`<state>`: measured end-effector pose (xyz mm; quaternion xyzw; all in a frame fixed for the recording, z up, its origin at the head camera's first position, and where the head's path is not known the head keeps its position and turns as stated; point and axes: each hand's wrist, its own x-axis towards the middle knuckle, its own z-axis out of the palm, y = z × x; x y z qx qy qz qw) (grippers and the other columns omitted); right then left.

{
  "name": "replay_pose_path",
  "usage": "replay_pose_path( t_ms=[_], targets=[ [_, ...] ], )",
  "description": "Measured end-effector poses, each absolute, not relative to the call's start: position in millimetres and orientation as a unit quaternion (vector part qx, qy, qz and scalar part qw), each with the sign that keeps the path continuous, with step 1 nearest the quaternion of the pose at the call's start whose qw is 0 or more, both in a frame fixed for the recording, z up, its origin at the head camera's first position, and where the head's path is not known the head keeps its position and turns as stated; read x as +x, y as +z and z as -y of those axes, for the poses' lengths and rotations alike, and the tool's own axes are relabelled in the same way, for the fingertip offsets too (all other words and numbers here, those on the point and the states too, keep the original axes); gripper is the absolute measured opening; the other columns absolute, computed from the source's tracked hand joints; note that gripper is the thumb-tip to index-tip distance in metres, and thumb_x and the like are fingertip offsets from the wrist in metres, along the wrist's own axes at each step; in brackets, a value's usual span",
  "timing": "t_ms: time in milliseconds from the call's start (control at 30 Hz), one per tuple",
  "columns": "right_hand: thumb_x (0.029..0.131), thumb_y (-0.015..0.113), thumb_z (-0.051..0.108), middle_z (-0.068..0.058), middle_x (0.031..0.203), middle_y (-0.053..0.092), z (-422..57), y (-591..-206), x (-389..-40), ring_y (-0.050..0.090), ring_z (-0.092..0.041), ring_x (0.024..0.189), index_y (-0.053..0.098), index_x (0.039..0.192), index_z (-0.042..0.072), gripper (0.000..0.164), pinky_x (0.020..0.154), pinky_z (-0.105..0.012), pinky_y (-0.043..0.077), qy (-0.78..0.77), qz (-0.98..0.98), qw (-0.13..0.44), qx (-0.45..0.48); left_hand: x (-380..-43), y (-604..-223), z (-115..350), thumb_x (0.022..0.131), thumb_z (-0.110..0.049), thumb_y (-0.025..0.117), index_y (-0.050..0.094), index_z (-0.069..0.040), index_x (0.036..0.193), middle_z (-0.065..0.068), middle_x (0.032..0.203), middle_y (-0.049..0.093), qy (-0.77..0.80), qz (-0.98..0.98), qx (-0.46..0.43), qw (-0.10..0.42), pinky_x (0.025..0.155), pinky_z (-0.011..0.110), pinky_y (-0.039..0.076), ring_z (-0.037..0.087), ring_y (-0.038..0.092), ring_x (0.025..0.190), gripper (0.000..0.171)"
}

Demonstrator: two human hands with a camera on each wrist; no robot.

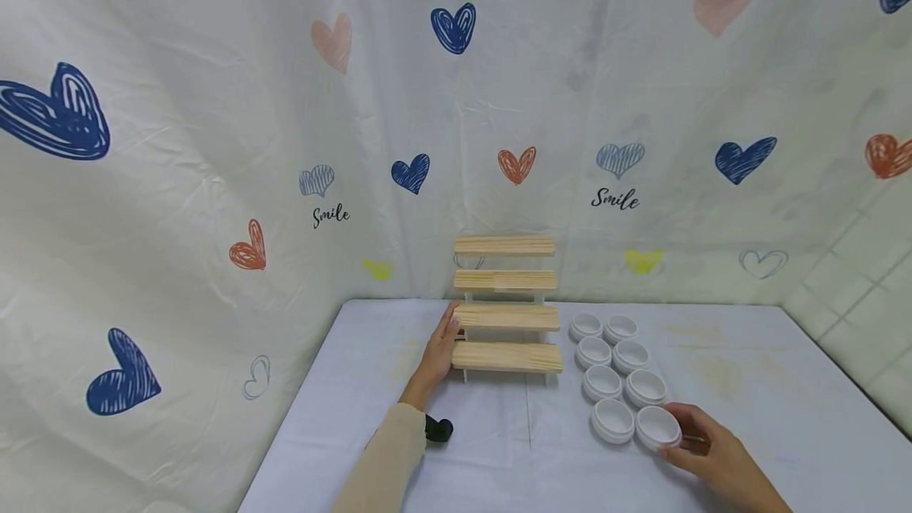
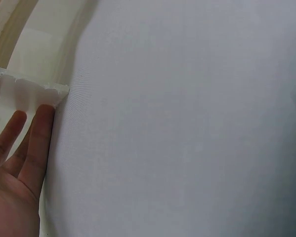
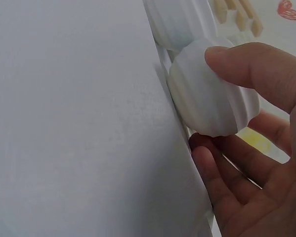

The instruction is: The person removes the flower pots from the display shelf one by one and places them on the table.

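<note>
A four-tier stepped display rack (image 1: 507,356) with pale wooden boards and whitish supports stands toward the back of the table. At its left side my left hand (image 1: 440,351) reaches in; in the left wrist view, straight fingers (image 2: 40,143) touch a whitish support piece (image 2: 26,89). Right of the rack, several small white ramekins (image 1: 602,383) stand in two columns. My right hand (image 1: 712,450) pinches the nearest one in the right column, a ramekin (image 1: 659,424), thumb on its near wall and fingers round the far side. Its ridged outside (image 3: 204,91) shows in the right wrist view.
A black object (image 1: 438,429) lies beside the left sleeve, partly hidden by it. White cloth covers the table (image 1: 527,465). A curtain (image 1: 399,101) printed with hearts hangs behind the table and along its left side.
</note>
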<state>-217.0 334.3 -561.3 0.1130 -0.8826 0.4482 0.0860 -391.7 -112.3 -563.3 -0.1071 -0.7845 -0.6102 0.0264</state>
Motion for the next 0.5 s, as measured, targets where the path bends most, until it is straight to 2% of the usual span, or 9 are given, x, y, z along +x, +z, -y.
replay_pose_path(
  t_ms=[233, 267, 400, 500],
  targets=[
    [0.085, 0.083, 0.01, 0.027, 0.114, 0.061, -338.0, -563.2, -218.6, 0.06, 0.012, 0.097, 0.057, 0.133, -0.001, 0.055, 0.079, -0.01, 0.051, 0.454, 0.881, 0.074, 0.109, -391.0, -562.0, 111.5, 0.109, -0.055, 0.032, 0.026, -0.046, 0.159, 0.007, 0.169, 0.029, -0.611, 0.785, -0.103, 0.028, 0.124, 0.062, 0.02, 0.033, 0.026, 0.156, 0.051],
    [0.086, 0.082, 0.01, 0.027, 0.114, 0.06, -338.5, -563.4, -218.5, 0.06, 0.013, 0.097, 0.056, 0.133, -0.002, 0.055, 0.079, -0.01, 0.051, 0.452, 0.883, 0.069, 0.107, -390.8, -561.9, 111.1, 0.109, -0.054, 0.032, 0.026, -0.045, 0.159, 0.009, 0.166, 0.034, -0.611, 0.785, -0.103, 0.029, 0.123, 0.061, 0.022, 0.034, 0.03, 0.154, 0.051],
    [0.088, 0.081, 0.014, 0.025, 0.115, 0.059, -339.5, -562.7, -219.1, 0.058, 0.013, 0.098, 0.055, 0.134, -0.002, 0.055, 0.079, -0.013, 0.052, 0.447, 0.889, 0.044, 0.091, -391.3, -561.9, 108.9, 0.11, -0.051, 0.033, 0.028, -0.041, 0.16, 0.015, 0.145, 0.055, -0.607, 0.789, -0.091, 0.037, 0.116, 0.056, 0.033, 0.031, 0.049, 0.135, 0.051],
    [0.09, 0.08, 0.018, 0.022, 0.117, 0.06, -339.3, -561.6, -220.2, 0.057, 0.013, 0.099, 0.054, 0.135, -0.001, 0.056, 0.08, -0.013, 0.052, 0.446, 0.891, 0.029, 0.083, -392.2, -562.4, 107.9, 0.111, -0.048, 0.033, 0.03, -0.035, 0.161, 0.016, 0.131, 0.06, -0.606, 0.79, -0.087, 0.045, 0.109, 0.051, 0.038, 0.026, 0.054, 0.121, 0.052]
  ],
)
